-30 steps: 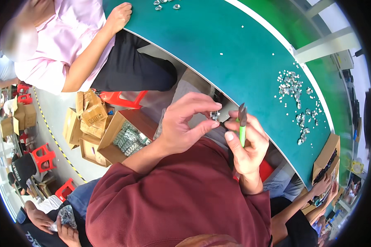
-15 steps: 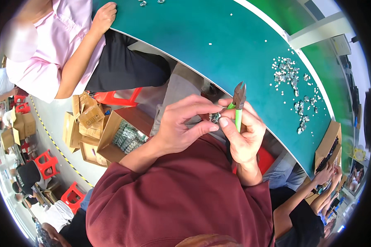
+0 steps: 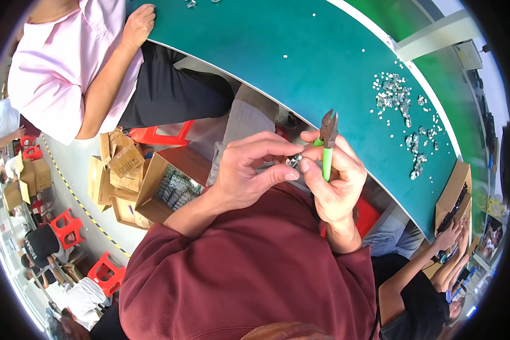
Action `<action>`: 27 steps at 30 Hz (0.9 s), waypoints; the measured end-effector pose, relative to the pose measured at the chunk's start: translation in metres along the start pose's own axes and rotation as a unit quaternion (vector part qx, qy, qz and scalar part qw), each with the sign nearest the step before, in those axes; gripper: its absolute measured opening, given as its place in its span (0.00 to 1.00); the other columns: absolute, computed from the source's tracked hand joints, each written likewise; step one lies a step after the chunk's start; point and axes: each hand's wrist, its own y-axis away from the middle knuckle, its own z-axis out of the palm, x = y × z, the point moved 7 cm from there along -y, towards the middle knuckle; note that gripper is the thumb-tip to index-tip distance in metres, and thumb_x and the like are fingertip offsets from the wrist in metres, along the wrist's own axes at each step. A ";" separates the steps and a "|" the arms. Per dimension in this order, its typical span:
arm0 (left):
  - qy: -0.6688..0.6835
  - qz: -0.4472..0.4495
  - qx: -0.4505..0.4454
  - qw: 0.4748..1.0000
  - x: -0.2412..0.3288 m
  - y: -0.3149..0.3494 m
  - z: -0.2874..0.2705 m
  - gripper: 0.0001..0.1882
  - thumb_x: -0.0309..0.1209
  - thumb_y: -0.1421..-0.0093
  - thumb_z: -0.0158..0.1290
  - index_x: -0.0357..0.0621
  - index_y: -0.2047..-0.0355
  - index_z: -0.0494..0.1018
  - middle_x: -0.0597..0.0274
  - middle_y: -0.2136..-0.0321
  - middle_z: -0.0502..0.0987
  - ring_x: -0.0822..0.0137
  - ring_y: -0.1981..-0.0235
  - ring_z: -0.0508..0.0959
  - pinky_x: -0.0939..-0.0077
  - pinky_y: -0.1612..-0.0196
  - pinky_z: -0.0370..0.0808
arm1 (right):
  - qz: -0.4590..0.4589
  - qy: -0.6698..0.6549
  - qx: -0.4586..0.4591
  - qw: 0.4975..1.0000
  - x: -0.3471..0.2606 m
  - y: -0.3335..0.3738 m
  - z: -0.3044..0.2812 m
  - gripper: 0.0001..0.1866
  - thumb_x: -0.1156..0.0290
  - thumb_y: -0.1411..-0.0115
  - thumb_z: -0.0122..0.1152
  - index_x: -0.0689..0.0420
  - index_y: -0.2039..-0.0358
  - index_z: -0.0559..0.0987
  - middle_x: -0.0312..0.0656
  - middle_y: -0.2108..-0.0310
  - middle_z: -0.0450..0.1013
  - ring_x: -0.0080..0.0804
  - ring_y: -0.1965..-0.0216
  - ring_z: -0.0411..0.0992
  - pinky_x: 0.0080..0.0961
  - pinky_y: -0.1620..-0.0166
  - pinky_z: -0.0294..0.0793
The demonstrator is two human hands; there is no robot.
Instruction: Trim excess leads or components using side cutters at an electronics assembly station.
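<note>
Close to my chest, by the edge of the green table (image 3: 238,45), both my hands meet at a small shiny metallic piece (image 3: 293,161). My left hand (image 3: 241,173) pinches it between thumb and fingertips. The fingertips of my right hand (image 3: 340,184) touch the other side of it. Resting in the right hand is a pair of green-handled cutting pliers (image 3: 328,133), with the dark jaws pointing up and away from me. The piece lies beside the handles, apart from the jaws. Fingers hide part of it, so its exact kind cannot be made out.
Small clear and silvery pieces (image 3: 394,93) lie scattered at the table's right. Below left stands a cardboard box (image 3: 147,190) of similar-looking pieces, near red stools (image 3: 67,226). A person in pink (image 3: 68,73) sits left; another person's hands (image 3: 450,235) reach into a box (image 3: 453,192) at right.
The small piece has turned slightly between my fingertips. Both hands stay nearly in place, and the pliers remain in my right hand.
</note>
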 end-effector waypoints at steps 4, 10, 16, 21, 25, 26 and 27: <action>0.005 -0.012 0.007 1.000 0.000 0.001 -0.001 0.17 0.24 0.43 0.65 0.36 0.53 0.79 0.57 0.62 0.79 0.71 0.66 0.80 0.78 0.64 0.79 | -0.017 0.000 -0.004 1.000 -0.001 0.000 0.001 0.04 0.78 0.47 0.67 0.63 0.70 0.83 0.49 0.60 0.79 0.30 0.68 0.78 0.26 0.64 0.76; -0.059 0.018 0.003 0.998 0.002 0.000 -0.002 0.17 0.25 0.46 0.68 0.35 0.56 0.80 0.56 0.63 0.80 0.70 0.66 0.81 0.78 0.64 0.79 | 0.025 -0.032 -0.018 0.999 0.005 -0.001 0.000 0.04 0.78 0.48 0.67 0.64 0.70 0.83 0.49 0.61 0.79 0.32 0.65 0.78 0.27 0.61 0.75; -0.209 0.072 0.016 0.975 0.025 -0.002 0.001 0.21 0.27 0.52 0.71 0.39 0.56 0.81 0.55 0.62 0.81 0.67 0.68 0.82 0.77 0.64 0.79 | 0.048 -0.087 -0.033 0.994 0.007 0.000 0.004 0.04 0.78 0.47 0.67 0.65 0.70 0.83 0.49 0.62 0.78 0.35 0.58 0.77 0.29 0.56 0.74; -0.207 0.086 0.035 0.974 0.025 -0.002 0.002 0.23 0.20 0.53 0.70 0.38 0.55 0.79 0.56 0.59 0.80 0.67 0.67 0.81 0.75 0.67 0.78 | 0.105 -0.156 -0.036 0.982 0.018 0.005 0.006 0.04 0.79 0.45 0.67 0.65 0.68 0.83 0.48 0.61 0.78 0.37 0.56 0.76 0.30 0.52 0.73; -0.095 0.101 0.042 0.989 0.013 0.000 -0.001 0.23 0.24 0.51 0.71 0.37 0.54 0.79 0.54 0.60 0.80 0.69 0.68 0.80 0.77 0.65 0.77 | 0.171 -0.286 -0.048 0.942 0.035 0.014 0.010 0.05 0.79 0.42 0.65 0.67 0.65 0.82 0.47 0.57 0.77 0.33 0.55 0.75 0.29 0.50 0.72; -0.079 0.120 0.043 0.989 0.012 0.000 -0.002 0.23 0.24 0.52 0.71 0.38 0.55 0.79 0.56 0.60 0.80 0.71 0.70 0.79 0.78 0.67 0.77 | 0.183 -0.329 -0.048 0.925 0.035 0.014 0.013 0.06 0.80 0.41 0.64 0.68 0.64 0.82 0.47 0.56 0.77 0.31 0.55 0.75 0.29 0.50 0.72; -0.079 0.120 0.044 0.989 0.011 0.001 -0.002 0.23 0.24 0.52 0.71 0.38 0.55 0.79 0.56 0.60 0.80 0.71 0.70 0.79 0.78 0.67 0.77 | 0.183 -0.329 -0.049 0.925 0.034 0.014 0.015 0.06 0.80 0.41 0.64 0.68 0.64 0.82 0.47 0.56 0.77 0.31 0.55 0.75 0.29 0.50 0.72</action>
